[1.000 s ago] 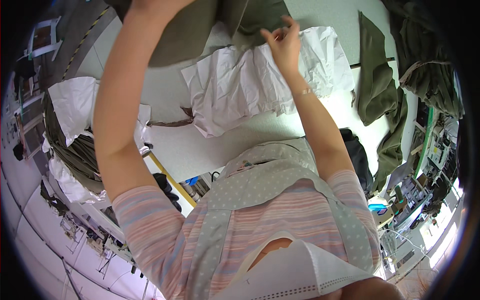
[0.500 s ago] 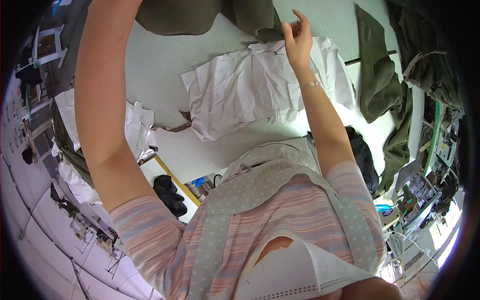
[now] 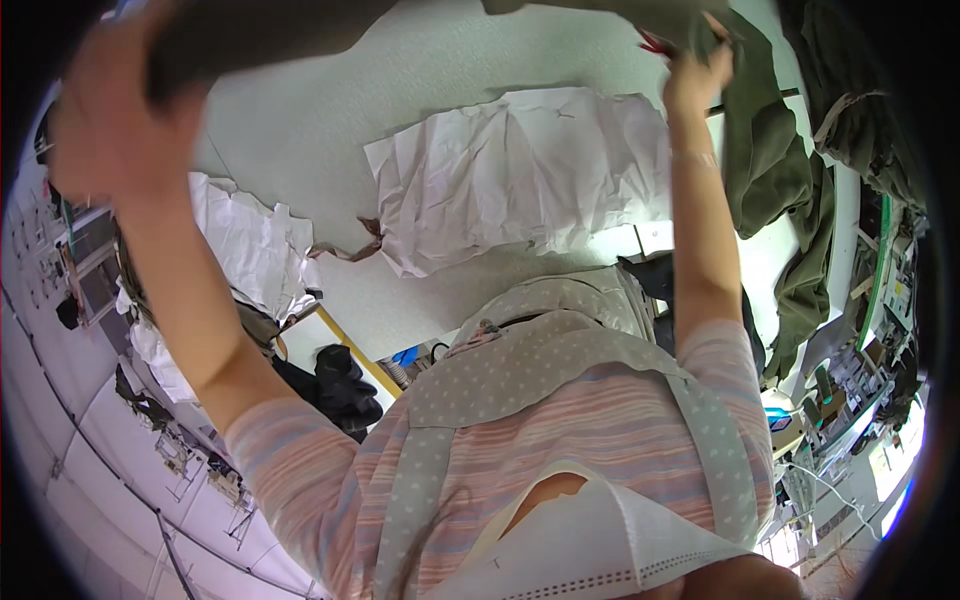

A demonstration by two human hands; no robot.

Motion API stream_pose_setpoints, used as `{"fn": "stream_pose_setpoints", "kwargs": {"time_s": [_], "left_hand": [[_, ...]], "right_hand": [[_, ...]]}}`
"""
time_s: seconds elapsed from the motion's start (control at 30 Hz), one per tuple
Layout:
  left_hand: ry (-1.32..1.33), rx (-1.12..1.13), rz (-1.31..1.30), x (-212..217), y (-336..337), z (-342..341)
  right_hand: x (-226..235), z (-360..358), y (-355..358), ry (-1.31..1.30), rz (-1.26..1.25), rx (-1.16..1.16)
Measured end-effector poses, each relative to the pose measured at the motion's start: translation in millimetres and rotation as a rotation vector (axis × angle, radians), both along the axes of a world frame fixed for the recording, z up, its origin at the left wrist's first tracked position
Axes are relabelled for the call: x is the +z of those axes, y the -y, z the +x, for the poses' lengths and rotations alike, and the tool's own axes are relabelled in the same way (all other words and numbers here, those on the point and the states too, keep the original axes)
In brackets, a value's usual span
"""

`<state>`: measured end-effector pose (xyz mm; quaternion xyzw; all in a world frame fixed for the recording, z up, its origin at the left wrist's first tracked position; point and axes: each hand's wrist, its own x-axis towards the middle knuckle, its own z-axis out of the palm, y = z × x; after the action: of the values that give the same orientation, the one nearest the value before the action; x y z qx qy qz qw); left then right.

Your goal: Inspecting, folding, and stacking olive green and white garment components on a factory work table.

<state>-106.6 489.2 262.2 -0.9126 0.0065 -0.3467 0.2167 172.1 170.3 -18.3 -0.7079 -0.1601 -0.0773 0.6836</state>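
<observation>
A dark olive piece of fabric (image 3: 270, 40) is stretched across the top of the view, over the far side of the table. Its left end is in my left hand (image 3: 125, 130), which is raised at the upper left and smeared by motion, with the fingers partly lost against the cloth. At the upper right, my right hand (image 3: 697, 85) closes on the cloth's other end. A small red thing (image 3: 654, 44) shows beside those fingers; its kind cannot be made out. Below the cloth lies a crumpled white sheet (image 3: 520, 180), touched by neither hand.
More olive fabric (image 3: 770, 160) hangs over the table's right side, with a darker bundle (image 3: 860, 130) beyond it. Another white crumpled sheet (image 3: 255, 245) lies at the left, joined visually by a brown strip (image 3: 350, 250). Black cloth (image 3: 340, 390) sits near the yellow-edged board (image 3: 365, 365).
My right hand has moved right and closed on the olive fabric. My left hand has come down into view with the fabric's left end. The fabric now spans more of the top.
</observation>
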Motion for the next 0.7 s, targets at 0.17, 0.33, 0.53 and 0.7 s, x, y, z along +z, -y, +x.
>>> {"fn": "stream_pose_setpoints", "kwargs": {"time_s": [0.17, 0.33, 0.53, 0.7], "left_hand": [[-0.56, -0.29, -0.426, -167, 85, -111], [-0.71, -0.065, -0.649, -297, 134, -150], [-0.546, -0.08, -0.813, -279, 130, -149], [-0.595, -0.16, -0.896, -248, 173, -158]], "right_hand": [[23, -126, 142, 0.378, -0.651, 0.155], [-31, -169, 190, 0.024, -0.971, 0.197], [-45, -160, 217, -0.158, -1.012, -0.016], [-45, -156, 234, -0.096, -0.988, -0.097]]}}
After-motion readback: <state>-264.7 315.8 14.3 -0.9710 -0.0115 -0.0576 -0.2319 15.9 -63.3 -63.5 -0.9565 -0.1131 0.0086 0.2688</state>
